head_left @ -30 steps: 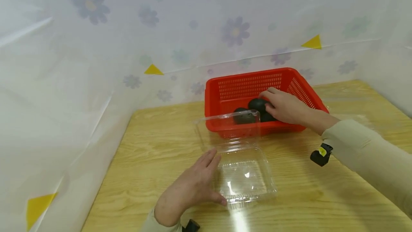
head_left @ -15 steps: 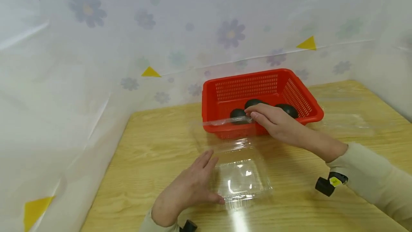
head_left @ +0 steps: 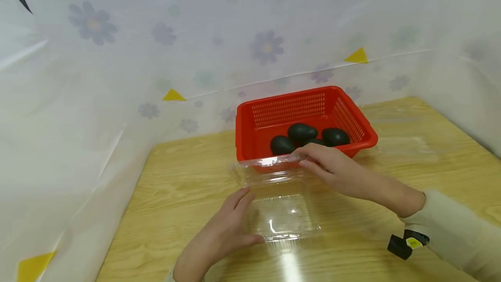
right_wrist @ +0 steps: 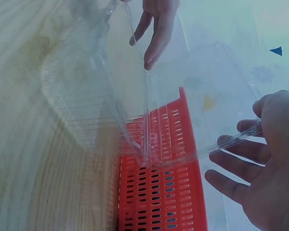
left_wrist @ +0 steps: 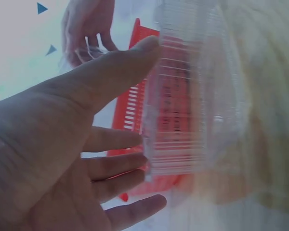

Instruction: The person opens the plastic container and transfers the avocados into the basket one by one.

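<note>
A clear plastic clamshell container (head_left: 283, 216) stands unfolded on the table, its lid (head_left: 270, 173) raised and tilted at the back. My right hand (head_left: 340, 171) pinches the lid's right corner between thumb and fingers, as the right wrist view also shows at the lid edge (right_wrist: 231, 140). Along the container's left side rests my left hand (head_left: 223, 229), thumb at the front corner and fingers stretched toward the hinge. In the left wrist view those fingers (left_wrist: 118, 166) lie straight against the clear wall. Several dark green avocados (head_left: 302, 132) lie in the red basket behind, one partly hidden by my right hand.
The red plastic basket (head_left: 369, 140) with slotted sides stands right behind the lid. Farther right on the wooden table (head_left: 188, 169) lies more clear plastic (head_left: 407, 145). A flowered sheet (head_left: 219, 34) with yellow triangles closes off the back and sides.
My right hand has left the avocados in the basket, come toward me and taken hold of the lid. The lid now tilts lower. My left hand stays at the container; the head view has shifted.
</note>
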The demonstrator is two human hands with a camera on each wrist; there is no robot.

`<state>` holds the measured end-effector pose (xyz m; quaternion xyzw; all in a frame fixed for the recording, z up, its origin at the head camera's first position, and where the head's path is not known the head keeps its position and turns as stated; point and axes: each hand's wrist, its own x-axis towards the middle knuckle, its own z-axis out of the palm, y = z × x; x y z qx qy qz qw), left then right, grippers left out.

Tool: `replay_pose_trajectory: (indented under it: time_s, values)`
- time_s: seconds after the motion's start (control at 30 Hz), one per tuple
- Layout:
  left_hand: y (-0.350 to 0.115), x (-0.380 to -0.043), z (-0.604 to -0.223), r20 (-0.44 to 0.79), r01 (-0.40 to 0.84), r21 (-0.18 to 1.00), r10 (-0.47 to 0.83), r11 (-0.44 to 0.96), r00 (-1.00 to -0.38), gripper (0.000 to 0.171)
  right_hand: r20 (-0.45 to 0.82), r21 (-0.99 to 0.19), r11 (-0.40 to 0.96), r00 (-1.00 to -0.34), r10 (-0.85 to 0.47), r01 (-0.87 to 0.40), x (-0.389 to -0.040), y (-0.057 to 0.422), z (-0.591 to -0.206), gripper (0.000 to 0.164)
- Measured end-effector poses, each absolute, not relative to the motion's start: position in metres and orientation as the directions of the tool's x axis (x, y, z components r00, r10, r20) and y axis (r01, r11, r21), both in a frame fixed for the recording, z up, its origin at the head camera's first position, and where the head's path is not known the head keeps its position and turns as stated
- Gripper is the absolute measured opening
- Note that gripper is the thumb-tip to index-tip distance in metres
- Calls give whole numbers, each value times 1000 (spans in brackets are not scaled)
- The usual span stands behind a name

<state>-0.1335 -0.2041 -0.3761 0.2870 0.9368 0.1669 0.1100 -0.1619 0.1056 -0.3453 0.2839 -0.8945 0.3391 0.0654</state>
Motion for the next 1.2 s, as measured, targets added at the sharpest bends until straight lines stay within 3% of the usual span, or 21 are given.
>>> replay_pose_trajectory:
  time_s: [0.2,0.33,0.47,0.6,0.8,1.0,1.2]
  values:
    - [-212,-127,-385,-95,362,469,454,806,-886,97,392,-475,603,-767,-507,-641,-149,106,-351,27]
    - [-214,-127,-389,-132,200,571,330,796,-935,106,459,-383,608,-715,-528,-695,-140,106,-359,33]
    - [-215,-129,-393,-179,76,673,262,736,-948,101,520,-282,587,-635,-571,-759,-130,105,-369,42]
    - [-217,-129,-394,-189,55,694,256,718,-948,94,547,-232,567,-588,-596,-790,-123,104,-377,45]
    - [-228,-129,-392,-237,33,777,340,629,-910,92,545,-198,571,-574,-612,-797,-115,104,-392,43]
    - [-245,-126,-391,-352,-161,904,477,396,-805,76,560,-174,565,-554,-617,-806,-110,105,-408,40]
    - [-247,-126,-396,-381,-199,907,519,371,-765,59,569,-178,585,-568,-595,-791,-109,104,-417,38]
